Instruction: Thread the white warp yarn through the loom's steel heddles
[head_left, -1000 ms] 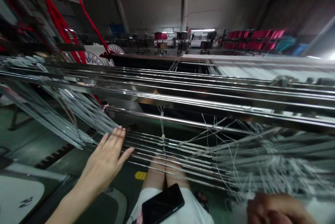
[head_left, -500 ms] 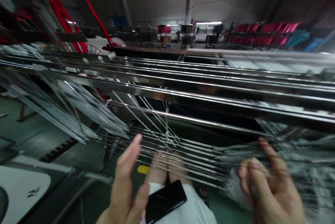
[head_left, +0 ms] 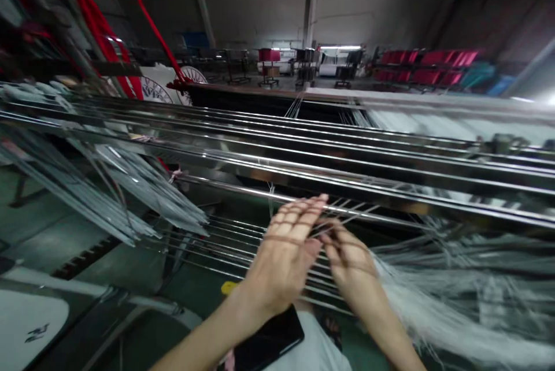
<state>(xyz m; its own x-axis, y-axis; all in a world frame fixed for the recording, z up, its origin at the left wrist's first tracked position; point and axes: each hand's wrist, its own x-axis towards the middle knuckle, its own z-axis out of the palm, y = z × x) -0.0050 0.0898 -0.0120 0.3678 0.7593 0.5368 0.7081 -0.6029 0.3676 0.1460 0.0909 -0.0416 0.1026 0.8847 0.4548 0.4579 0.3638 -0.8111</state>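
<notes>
My left hand [head_left: 284, 252] is just below the long metal rods [head_left: 243, 186], its fingers pressed together and pointing up to the right. Close beside it, my right hand [head_left: 349, 249] has bent fingers near a few pale threads [head_left: 358, 209] that run up to the rods. Thin shadows lie across both hands. The fingertips meet around the threads, and blur hides exactly what is pinched. A big bundle of white threads [head_left: 455, 319] hangs at the right, behind my right forearm. Grey strips [head_left: 143, 192] hang at the left.
A black phone [head_left: 275, 339] lies on the lap. Thin horizontal wires [head_left: 229, 238] cross above the knees. At the lower left are a white panel [head_left: 32, 319] and a metal frame. Red straps [head_left: 156, 30] rise at the upper left. Racks with red items [head_left: 425, 65] stand far back.
Both hands have come together at the centre below the rods; the left moved right and up, the right moved left. The left fingers were spread before. The view has shifted slightly.
</notes>
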